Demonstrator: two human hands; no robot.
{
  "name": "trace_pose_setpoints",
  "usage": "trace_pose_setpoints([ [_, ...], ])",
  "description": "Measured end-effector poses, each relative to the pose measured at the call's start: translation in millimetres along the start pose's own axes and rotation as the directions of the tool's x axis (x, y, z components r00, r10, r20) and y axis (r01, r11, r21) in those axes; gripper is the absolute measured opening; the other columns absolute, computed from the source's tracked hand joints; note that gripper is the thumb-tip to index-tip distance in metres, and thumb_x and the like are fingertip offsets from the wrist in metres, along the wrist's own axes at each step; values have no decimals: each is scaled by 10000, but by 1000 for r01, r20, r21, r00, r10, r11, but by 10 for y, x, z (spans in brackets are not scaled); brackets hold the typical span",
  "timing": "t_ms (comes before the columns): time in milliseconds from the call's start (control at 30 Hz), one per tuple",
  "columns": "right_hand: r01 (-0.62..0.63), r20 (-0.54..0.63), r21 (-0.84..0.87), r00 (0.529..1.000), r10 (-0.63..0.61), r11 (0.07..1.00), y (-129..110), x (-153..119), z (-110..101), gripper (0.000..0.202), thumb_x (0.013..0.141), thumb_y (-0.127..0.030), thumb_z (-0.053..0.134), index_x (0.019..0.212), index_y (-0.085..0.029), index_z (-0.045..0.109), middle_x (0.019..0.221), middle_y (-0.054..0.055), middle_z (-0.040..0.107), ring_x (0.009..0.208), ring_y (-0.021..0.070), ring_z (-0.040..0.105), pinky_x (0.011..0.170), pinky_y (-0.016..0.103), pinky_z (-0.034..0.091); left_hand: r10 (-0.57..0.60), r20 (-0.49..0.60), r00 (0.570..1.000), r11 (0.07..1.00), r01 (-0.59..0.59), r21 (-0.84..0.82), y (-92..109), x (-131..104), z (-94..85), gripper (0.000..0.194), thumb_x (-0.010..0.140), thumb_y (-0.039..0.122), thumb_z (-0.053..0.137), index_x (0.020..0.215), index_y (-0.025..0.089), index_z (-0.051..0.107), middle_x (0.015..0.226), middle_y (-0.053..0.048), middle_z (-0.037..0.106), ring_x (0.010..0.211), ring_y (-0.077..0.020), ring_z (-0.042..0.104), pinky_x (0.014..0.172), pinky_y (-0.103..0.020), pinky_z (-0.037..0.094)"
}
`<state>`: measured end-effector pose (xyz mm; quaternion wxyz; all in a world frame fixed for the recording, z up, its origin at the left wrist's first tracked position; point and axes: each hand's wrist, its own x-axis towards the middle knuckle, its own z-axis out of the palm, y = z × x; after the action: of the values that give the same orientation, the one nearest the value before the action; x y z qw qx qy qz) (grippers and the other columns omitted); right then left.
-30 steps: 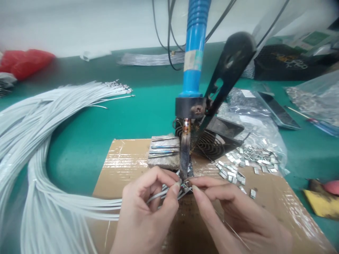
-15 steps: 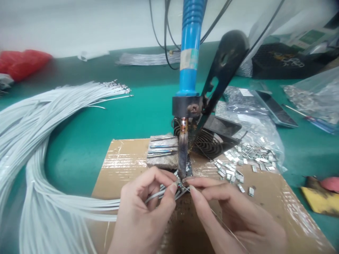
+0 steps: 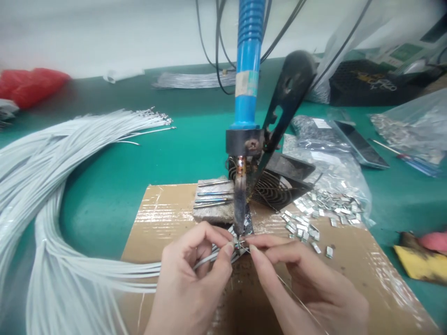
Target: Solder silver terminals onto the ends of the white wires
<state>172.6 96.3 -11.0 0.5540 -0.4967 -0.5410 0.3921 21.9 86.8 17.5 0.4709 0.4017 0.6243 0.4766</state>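
Observation:
A soldering iron (image 3: 246,104) with a blue handle hangs tip down in a black metal holder. Its dark tip (image 3: 239,209) meets a small metal connector (image 3: 238,244) between my fingertips. My left hand (image 3: 195,274) is closed on white cables (image 3: 206,259), thumb and forefinger pinching beside the connector. My right hand (image 3: 300,274) pinches a thin solder wire (image 3: 291,291), whose end reaches the connector from the right. Whether the right forefinger also touches the connector cannot be made out.
A large bundle of white cables (image 3: 52,200) curves along the left. Under my hands lies cardboard (image 3: 167,204). Behind are a grey block (image 3: 213,214) with metal rods and a black fan (image 3: 279,186). Small metal connector pieces (image 3: 303,228), plastic bags (image 3: 335,163) and a yellow sponge (image 3: 419,263) lie right.
The camera view has shifted slightly. Both hands stay at the iron's tip, and the connector and solder wire have hardly moved.

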Motion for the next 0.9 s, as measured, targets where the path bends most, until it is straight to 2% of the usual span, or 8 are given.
trace_pose_setpoints([
  [167, 57, 68, -13, 996, -56, 998, 28, 31, -44, 163, 926, -189, 811, 826, -295, 739, 961, -35, 848, 896, 142, 823, 840, 169, 626, 3, 1, 1000, 1000, -3, -25, -19, 5, -5, 181, 943, 174, 737, 766, 208, 755, 885, -11, 829, 757, -115, 762, 666, -114, 572],
  [433, 34, 11, 16, 999, -34, 999, 47, 35, -28, 125, 912, -216, 817, 823, -284, 761, 988, 10, 854, 871, 187, 837, 807, 207, 656, 30, -11, 999, 999, -30, -12, 7, -2, 3, 190, 946, 144, 728, 773, 221, 750, 887, 11, 830, 783, -99, 770, 699, -100, 567],
  [567, 63, 81, 30, 995, -66, 998, 45, 62, -54, 141, 906, -166, 824, 852, -291, 787, 1007, 12, 867, 900, 206, 845, 817, 225, 669, 30, -7, 1000, 1000, -30, -5, 16, 4, 9, 205, 959, 141, 709, 772, 218, 746, 916, -4, 846, 810, -115, 780, 700, -115, 574],
  [700, 45, 8, 41, 999, -45, 998, 38, 50, -49, 119, 889, -196, 840, 816, -275, 789, 977, 34, 865, 847, 221, 845, 764, 249, 681, 36, -10, 999, 999, -37, -10, 7, 18, 11, 201, 952, 144, 718, 768, 219, 753, 908, -7, 838, 800, -124, 778, 688, -132, 578],
  [900, 44, 29, 69, 999, -46, 997, 11, 28, -29, 112, 893, -194, 831, 834, -285, 805, 981, 20, 862, 889, 203, 841, 796, 217, 654, 55, -14, 998, 998, -55, -18, 17, 14, 11, 213, 956, 132, 707, 772, 225, 759, 884, 6, 834, 789, -112, 777, 667, -113, 569],
])
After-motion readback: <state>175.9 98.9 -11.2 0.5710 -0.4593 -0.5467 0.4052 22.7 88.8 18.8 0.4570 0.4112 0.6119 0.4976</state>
